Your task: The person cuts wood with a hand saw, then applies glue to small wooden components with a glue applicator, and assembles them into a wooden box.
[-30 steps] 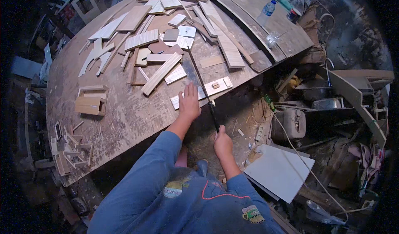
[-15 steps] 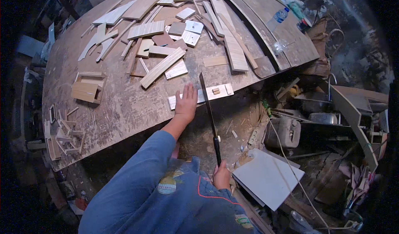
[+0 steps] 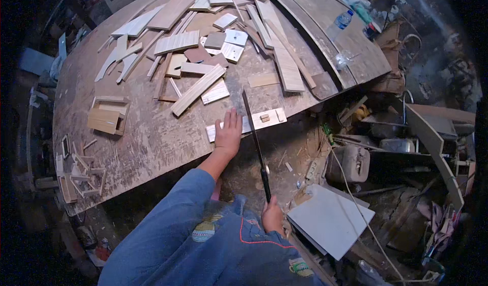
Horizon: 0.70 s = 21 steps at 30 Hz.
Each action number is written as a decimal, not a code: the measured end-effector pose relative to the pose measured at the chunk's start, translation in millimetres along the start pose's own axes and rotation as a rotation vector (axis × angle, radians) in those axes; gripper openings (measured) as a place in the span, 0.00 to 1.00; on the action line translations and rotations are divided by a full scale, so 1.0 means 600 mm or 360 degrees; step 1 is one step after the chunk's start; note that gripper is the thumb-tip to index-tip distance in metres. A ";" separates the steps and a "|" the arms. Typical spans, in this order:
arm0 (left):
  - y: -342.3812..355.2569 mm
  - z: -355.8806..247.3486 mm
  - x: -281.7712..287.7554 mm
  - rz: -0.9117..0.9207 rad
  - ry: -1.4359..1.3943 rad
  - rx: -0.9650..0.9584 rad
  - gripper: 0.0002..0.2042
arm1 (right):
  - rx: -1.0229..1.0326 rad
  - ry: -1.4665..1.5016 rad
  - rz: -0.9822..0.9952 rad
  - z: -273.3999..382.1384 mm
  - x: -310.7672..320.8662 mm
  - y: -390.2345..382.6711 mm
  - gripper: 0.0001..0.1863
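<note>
1. Head view: a broad, worn wooden workbench [image 3: 147, 143] fills the left and far part of the scene, its top scratched and dusty.
2. The left hand [image 3: 228, 133] lies flat, fingers spread, pressing a pale wooden strip [image 3: 249, 123] at the bench's near edge.
3. The right hand [image 3: 272, 216] is clenched around the handle of a handsaw [image 3: 255, 142], whose blade crosses the strip just right of the left hand.
4. Offcuts and slats [image 3: 203, 52] are scattered over the far bench; a small wooden box [image 3: 108, 116] sits to the left.
5. A plastic bottle [image 3: 339, 24] stands far right.
6. To the right, below the bench, clutter covers the floor, with a grey board [image 3: 330, 220] near the right hand.
</note>
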<state>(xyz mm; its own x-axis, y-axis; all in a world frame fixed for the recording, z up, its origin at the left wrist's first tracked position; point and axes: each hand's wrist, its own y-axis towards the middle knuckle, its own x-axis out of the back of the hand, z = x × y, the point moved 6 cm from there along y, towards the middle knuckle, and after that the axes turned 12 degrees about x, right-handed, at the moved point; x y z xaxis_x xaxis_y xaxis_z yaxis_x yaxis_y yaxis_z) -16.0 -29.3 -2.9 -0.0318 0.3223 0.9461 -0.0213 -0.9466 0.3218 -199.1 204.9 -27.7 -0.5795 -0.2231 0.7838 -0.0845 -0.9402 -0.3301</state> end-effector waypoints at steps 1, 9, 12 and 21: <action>0.001 -0.003 0.002 0.0005 -0.0007 -0.0015 0.20 | 0.0044 0.0016 -0.0038 0.011 0.004 0.023 0.11; -0.006 0.007 -0.005 -0.0039 0.0003 0.0033 0.20 | 0.0131 0.0087 -0.0093 0.033 0.007 0.037 0.13; 0.000 0.002 -0.001 -0.0042 0.0011 0.0019 0.20 | -0.0079 -0.0090 -0.0001 -0.029 -0.018 -0.071 0.14; 0.005 -0.007 -0.005 0.0044 0.0005 0.0071 0.26 | 0.0078 -0.0022 -0.0132 -0.067 -0.045 -0.031 0.19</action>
<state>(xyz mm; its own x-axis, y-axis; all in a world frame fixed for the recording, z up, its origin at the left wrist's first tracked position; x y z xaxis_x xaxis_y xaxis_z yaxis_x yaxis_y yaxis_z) -20.5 -32.9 -4.7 -0.0348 0.2958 0.9546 0.0245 -0.9547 0.2967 -214.6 238.5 -63.8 -0.5611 -0.1473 0.8145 -0.0915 -0.9670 -0.2379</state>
